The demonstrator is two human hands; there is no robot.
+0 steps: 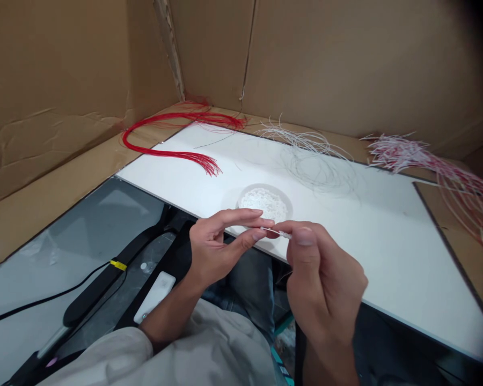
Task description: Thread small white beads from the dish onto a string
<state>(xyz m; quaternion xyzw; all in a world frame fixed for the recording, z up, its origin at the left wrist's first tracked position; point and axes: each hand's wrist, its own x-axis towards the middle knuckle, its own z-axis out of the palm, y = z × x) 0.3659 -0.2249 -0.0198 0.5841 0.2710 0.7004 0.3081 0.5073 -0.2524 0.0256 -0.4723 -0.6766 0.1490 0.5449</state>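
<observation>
Room over the white tabletop, right of the bowl; red strands in the way, back left.

left hand | raised, fingers extended, pinching | right hand | raised, fingers curled, pinching

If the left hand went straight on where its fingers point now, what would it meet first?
Most likely the right hand, just past the thin white strand it pinches; the exact depth is unclear.
</observation>
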